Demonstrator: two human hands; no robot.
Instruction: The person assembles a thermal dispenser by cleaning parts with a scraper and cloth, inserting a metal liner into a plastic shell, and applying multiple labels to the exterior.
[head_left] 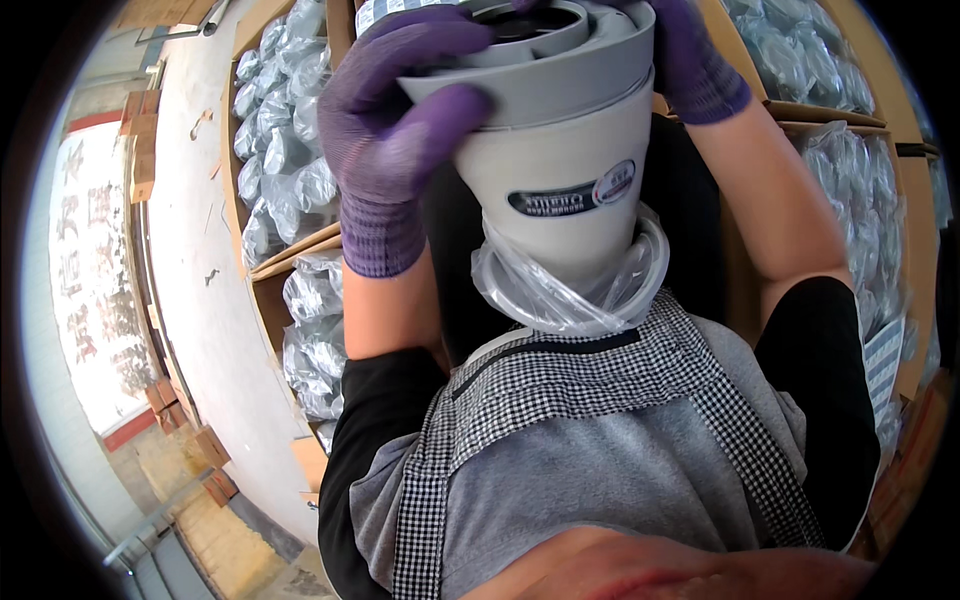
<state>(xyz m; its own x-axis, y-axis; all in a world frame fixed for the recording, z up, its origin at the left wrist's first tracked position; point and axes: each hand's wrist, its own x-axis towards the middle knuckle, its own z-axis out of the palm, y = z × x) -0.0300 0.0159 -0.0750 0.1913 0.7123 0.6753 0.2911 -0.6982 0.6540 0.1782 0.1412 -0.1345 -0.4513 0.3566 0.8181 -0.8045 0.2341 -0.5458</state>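
A light grey tapered plastic container (570, 180) is held up in front of my chest, its wide end toward the top of the view. Around that end runs a darker grey rim piece (570, 95), with a round ring and a dark opening (525, 24) inside. My left hand (395, 120), in a purple knit glove, grips the rim with the thumb outside and fingers over the top. On the other side, my gloved right hand (695, 60) holds the rim; its fingers are partly cut off by the frame. A clear plastic bag (570, 290) is bunched around the narrow end.
Cardboard boxes (292, 262) filled with grey items in clear plastic bags (285, 140) stand on the left. More boxes (825, 118) with bagged items (845, 220) are on the right. Farther left are a pale floor (205, 230) and stacked brown cartons (142, 150).
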